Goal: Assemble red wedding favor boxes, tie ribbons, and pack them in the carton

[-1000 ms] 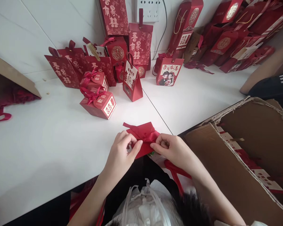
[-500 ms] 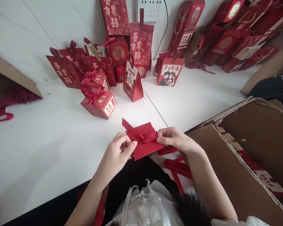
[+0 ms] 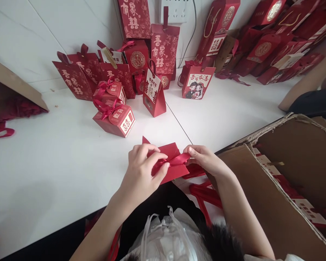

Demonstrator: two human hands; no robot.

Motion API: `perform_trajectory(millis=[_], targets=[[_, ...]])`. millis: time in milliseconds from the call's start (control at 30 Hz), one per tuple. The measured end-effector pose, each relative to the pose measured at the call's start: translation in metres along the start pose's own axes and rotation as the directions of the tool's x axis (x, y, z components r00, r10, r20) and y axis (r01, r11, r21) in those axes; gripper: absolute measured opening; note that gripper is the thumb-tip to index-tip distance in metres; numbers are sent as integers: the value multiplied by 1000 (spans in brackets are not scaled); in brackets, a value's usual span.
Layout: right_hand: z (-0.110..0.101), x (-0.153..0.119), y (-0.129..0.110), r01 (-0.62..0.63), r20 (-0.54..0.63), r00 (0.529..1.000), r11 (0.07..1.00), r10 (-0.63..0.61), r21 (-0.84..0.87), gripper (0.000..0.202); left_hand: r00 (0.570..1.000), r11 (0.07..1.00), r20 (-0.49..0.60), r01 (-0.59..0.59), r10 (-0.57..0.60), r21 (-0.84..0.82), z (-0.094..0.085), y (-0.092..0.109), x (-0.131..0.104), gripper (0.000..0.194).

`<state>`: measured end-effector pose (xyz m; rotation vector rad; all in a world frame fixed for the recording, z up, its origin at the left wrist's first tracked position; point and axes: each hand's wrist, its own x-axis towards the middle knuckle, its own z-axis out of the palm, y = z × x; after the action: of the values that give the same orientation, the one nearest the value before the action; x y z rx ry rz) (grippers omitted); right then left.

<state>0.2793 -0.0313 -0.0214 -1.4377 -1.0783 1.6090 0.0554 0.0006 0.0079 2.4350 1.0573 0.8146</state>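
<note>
A small red box (image 3: pixel 170 149) is between my hands at the table's front edge, with a red ribbon (image 3: pixel 179 159) tied across its top. My left hand (image 3: pixel 148 165) lies over the box's left part, its thumb and fingers closed on the ribbon near the knot. The fingers of my right hand (image 3: pixel 202 157) pinch the ribbon at the box's right end. My left hand hides the left side of the box and part of the knot.
Red gift boxes (image 3: pixel 115 116) and bags (image 3: pixel 164 47) stand at the back of the white table (image 3: pixel 57 156). An open cardboard box (image 3: pixel 241 181) is at the right. Another person's arm (image 3: pixel 309 76) rests at the far right.
My left hand has moved from the box's left edge onto the ribbon knot. My right hand has pulled a ribbon part out to the right, with its thumb now higher.
</note>
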Motion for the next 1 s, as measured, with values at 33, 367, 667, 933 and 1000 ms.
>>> perform_trajectory(millis=[33, 367, 667, 933, 1000], targets=[[2, -1, -3, 18, -26, 1000, 1000, -18, -2, 45, 1000, 999, 13, -19, 18, 27, 2, 1, 2, 9], [13, 0, -34, 271, -156, 934, 923, -320, -272, 32, 998, 998, 47, -33, 30, 54, 10, -4, 1, 10], [27, 26, -51, 249, -168, 908, 817, -384, -520, 12, 999, 1000, 44, -21, 20, 8, 15, -8, 1, 10], [34, 44, -56, 263, -135, 899, 761, -416, -594, 11, 999, 1000, 47, -6, 7, -23, 16, -6, 2, 11], [35, 47, -55, 266, -107, 905, 745, -411, -611, 11, 999, 999, 48, 1, 1, -38, 16, -7, 2, 12]])
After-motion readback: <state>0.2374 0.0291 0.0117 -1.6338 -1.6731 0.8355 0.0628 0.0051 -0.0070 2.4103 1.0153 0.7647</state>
